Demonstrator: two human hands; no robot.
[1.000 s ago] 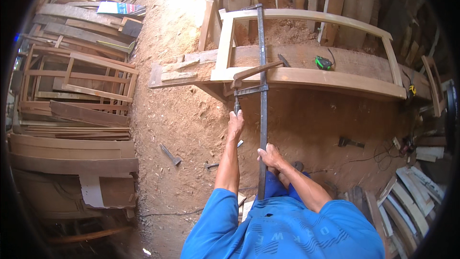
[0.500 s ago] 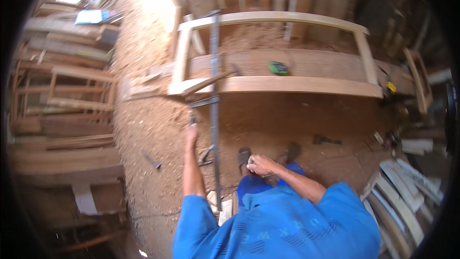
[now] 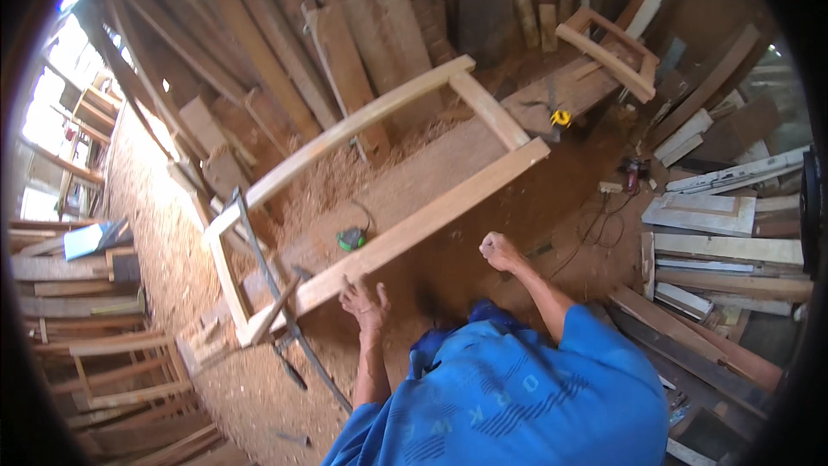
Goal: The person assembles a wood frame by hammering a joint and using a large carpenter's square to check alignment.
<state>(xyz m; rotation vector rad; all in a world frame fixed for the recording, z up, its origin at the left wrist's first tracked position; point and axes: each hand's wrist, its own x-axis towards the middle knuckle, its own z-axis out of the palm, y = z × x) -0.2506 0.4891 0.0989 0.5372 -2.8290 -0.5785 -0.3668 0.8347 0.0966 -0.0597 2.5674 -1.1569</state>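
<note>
I see clamp (image 3: pixel 281 298) across frame's (image 3: pixel 423 222) L end, prob. squeezing joints; bench (image 3: pixel 431 168) below, prob. for support. My L hand (image 3: pixel 366 306): fingers spread, by frame's near edge. R hand (image 3: pixel 503 253): fingers curled, nothing vis. inside.

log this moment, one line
left hand: open, at wooden frame | right hand: curled, off frame | bar clamp: across frame's left end
</note>
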